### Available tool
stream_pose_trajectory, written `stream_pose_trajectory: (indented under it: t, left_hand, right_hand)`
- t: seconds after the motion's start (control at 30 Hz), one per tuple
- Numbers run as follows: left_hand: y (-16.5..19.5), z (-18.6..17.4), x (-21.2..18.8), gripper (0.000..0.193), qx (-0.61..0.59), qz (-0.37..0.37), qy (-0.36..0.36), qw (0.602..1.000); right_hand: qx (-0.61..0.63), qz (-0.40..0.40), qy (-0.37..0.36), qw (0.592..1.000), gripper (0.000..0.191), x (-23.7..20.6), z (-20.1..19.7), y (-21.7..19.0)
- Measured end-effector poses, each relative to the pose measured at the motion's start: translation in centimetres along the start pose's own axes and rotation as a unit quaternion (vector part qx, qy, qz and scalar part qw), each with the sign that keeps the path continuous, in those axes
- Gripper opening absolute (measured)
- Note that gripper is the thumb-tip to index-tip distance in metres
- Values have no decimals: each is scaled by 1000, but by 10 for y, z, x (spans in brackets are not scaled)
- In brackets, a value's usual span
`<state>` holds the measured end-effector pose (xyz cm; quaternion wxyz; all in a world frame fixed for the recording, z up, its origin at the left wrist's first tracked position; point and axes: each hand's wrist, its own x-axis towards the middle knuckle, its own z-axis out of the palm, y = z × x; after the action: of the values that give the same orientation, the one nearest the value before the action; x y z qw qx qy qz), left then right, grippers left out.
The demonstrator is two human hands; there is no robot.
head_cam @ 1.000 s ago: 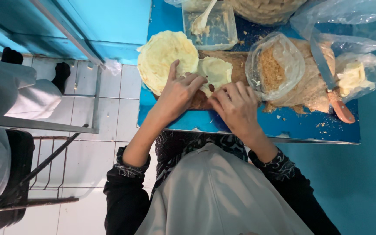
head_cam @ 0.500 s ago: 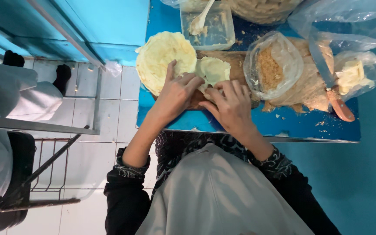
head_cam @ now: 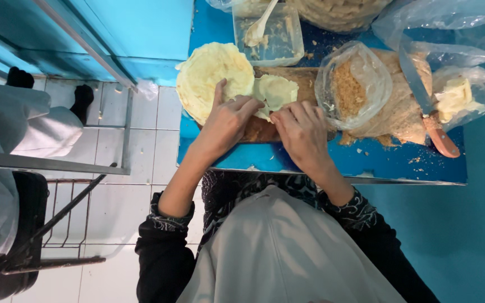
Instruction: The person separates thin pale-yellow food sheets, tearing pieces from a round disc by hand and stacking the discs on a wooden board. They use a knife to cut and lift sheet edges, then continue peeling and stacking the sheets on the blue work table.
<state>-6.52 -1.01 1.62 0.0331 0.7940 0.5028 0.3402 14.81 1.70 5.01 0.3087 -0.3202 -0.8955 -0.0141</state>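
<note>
Both my hands work at one grip on the small folded wrapper [head_cam: 276, 92], a pale thin dough sheet lying on the wooden board [head_cam: 265, 130]. From the head camera, my left hand [head_cam: 227, 120] has its fingers curled down onto the near left edge of the wrapper, with the index finger stretched out over the stack of round wrappers [head_cam: 211, 78] that lies just left of the grip. My right hand [head_cam: 303, 132] pinches the near right edge with its fingertips; both hands are partly closed on the sheet, and the two sets of fingertips nearly touch.

Beyond the grip stands a clear plastic tub [head_cam: 279, 42] with a pale spoon [head_cam: 256, 31] lying in it. To the right of the grip sits an open plastic bag of brown crumbs [head_cam: 352, 87], and further right a knife with an orange handle [head_cam: 436, 134] lies over more bags, one holding pale yellow pieces [head_cam: 458, 95]. All of it rests on the blue bench [head_cam: 377, 163], whose near edge runs just under my wrists. Far to the left of the grip, beyond the bench, is white tiled floor [head_cam: 141, 146].
</note>
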Motion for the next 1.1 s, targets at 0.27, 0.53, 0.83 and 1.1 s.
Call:
stream_pose_trajectory:
  t: [0.27, 0.53, 0.83, 1.1]
  left_hand:
    - [10, 0, 1, 34, 22, 1, 21, 1000]
    - [10, 12, 1, 26, 38, -26, 44, 998]
    - [8, -7, -19, 20, 27, 61, -5, 998]
    - [27, -13, -31, 25, 97, 48, -13, 994]
  right_hand:
    - [-6, 26, -3, 1000, 8, 0, -1, -1]
    - [-33, 34, 39, 998, 8, 0, -4, 0]
    - [-29, -66, 3, 997, 25, -19, -17, -17]
    - [43, 42, 23, 998, 23, -22, -38, 11]
